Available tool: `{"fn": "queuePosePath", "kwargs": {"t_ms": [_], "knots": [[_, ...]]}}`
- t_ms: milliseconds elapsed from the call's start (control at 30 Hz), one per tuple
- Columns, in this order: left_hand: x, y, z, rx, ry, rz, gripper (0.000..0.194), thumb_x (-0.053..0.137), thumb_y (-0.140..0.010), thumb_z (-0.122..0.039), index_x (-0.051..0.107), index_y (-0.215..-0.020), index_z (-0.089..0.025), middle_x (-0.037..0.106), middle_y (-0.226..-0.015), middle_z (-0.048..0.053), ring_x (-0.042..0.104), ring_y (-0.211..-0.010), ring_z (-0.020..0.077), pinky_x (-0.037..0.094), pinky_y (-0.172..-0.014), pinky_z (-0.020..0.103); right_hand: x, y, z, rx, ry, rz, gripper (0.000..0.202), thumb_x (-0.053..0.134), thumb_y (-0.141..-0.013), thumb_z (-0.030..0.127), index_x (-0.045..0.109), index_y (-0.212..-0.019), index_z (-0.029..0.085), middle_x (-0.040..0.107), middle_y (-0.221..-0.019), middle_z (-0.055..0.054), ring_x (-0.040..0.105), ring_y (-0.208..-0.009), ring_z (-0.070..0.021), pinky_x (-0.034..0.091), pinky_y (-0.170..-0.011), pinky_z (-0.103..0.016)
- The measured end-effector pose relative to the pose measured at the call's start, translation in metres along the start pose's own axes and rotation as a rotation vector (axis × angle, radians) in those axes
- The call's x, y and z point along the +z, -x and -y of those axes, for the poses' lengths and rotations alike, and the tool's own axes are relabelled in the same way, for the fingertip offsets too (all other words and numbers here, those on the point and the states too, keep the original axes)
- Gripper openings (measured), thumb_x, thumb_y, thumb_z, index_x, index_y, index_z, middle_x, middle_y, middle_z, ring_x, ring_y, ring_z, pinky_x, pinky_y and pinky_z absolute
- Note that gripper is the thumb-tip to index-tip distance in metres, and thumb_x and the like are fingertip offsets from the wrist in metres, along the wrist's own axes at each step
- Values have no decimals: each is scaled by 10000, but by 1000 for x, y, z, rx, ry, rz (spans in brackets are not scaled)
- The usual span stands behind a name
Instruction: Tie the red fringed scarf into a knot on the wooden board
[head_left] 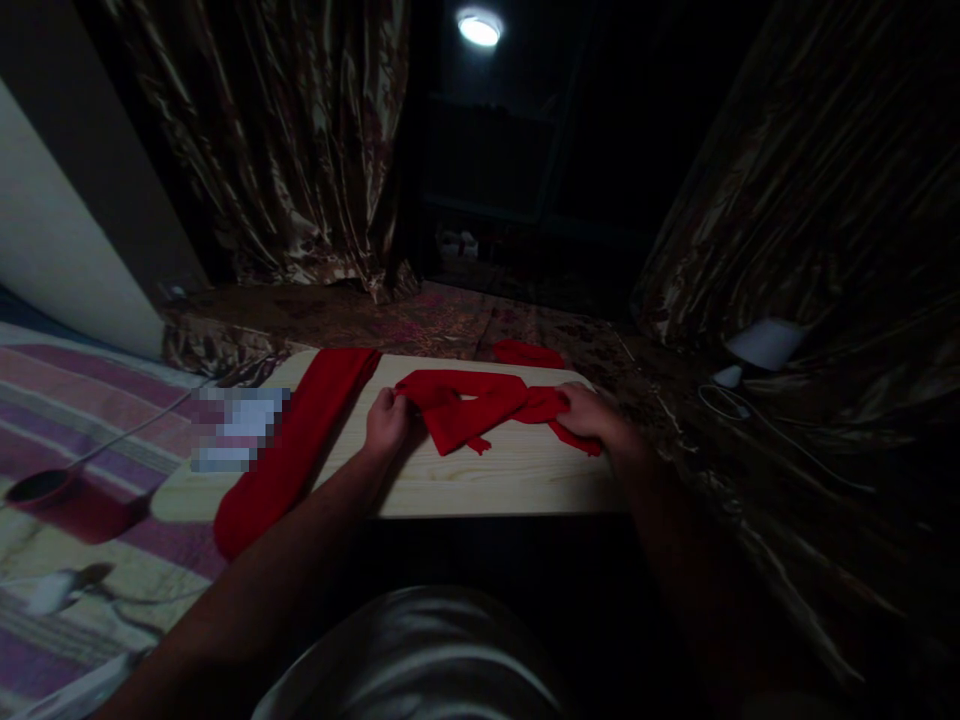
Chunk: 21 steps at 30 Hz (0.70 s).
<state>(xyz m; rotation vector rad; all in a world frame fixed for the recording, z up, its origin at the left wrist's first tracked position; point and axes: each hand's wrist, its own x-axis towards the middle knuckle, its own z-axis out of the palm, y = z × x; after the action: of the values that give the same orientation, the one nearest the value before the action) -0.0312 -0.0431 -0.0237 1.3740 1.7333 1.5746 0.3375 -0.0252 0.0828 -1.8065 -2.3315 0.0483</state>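
A crumpled red cloth [480, 405] is stretched between my two hands over a pale wooden tabletop [480, 485]. Its left end is pinched in my left hand [388, 422], whose fingers are closed. My right hand [587, 411] grips the other end, fingers curled round the fabric. Short thin ends of red material stick out below it. I cannot make out in the dim light what kind of cloth article it is. Left of my left hand, a long folded red cloth [300, 445] lies across the table and hangs over its near edge.
More red fabric [529, 353] lies at the table's far edge. Blurred papers [247, 420] are on the left. A red pot-like vessel with a long handle [75, 500] rests on a striped bedspread [161, 550]. A white lamp [765, 345] with a cord stands right; curtains [300, 150] hang behind.
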Motion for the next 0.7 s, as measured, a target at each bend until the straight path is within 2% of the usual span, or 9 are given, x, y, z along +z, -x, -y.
{"fn": "queuePosePath", "kwargs": {"t_ms": [100,167,200,300,367,433,533,633,700], "knots": [[-1,3,-9,-26,-74,4,204,513,-892,-400,552,-804,-220,707,-848,70,675,-822,244,557,-756,393,17,-1,38,-191,-92,20,521,642,-845,202,592,-1363,175,609,-1382,-129,559,-1262,-223,391,-1078,-308],[-2,5,-14,-14,-103,29,158,564,-854,-369,591,-880,-215,727,-885,66,685,-841,246,554,-787,387,31,-5,61,-284,-129,45,556,636,-854,208,562,-1403,161,586,-1411,-133,550,-1277,-221,387,-1091,-309],[-2,6,-16,7,-111,46,182,592,-830,-348,612,-951,-213,738,-922,64,692,-860,245,552,-804,377,38,-7,71,-327,-130,42,580,626,-856,196,540,-1429,162,554,-1449,-135,525,-1309,-222,372,-1109,-318],[-2,9,-17,91,-157,99,424,629,-784,-288,629,-1202,-216,751,-1073,61,709,-940,241,540,-866,343,58,-15,95,-386,-58,26,682,620,-835,144,464,-1497,182,440,-1555,-134,417,-1410,-249,296,-1168,-398],[-2,10,-17,125,-206,130,473,614,-785,-261,648,-1254,-216,748,-1133,63,709,-986,242,527,-899,326,67,-19,106,-391,-4,31,735,626,-825,132,420,-1527,195,431,-1562,-133,412,-1408,-266,288,-1165,-432],[-1,10,-17,143,-260,161,411,590,-794,-243,704,-1187,-206,755,-1124,70,705,-1016,251,513,-921,321,70,-21,113,-377,32,35,736,617,-833,138,406,-1535,201,506,-1496,-137,473,-1346,-276,336,-1122,-432],[-2,8,-15,141,-298,157,350,538,-797,-200,745,-1079,-196,771,-1049,81,705,-990,263,506,-914,334,65,-21,113,-354,57,45,608,589,-848,141,529,-1448,220,631,-1321,-129,565,-1215,-275,402,-1044,-399],[-3,5,-13,80,-213,50,344,513,-792,-186,738,-1051,-202,769,-1016,81,703,-953,259,505,-882,344,54,-20,104,-334,31,64,493,544,-840,95,659,-1296,244,676,-1205,-97,618,-1117,-235,438,-984,-322],[-4,4,-10,28,-111,-30,294,520,-797,-213,727,-1006,-209,764,-980,71,696,-920,249,505,-847,339,46,-21,95,-253,11,22,466,517,-834,76,692,-1235,234,685,-1176,-91,634,-1083,-221,456,-950,-291]]}}
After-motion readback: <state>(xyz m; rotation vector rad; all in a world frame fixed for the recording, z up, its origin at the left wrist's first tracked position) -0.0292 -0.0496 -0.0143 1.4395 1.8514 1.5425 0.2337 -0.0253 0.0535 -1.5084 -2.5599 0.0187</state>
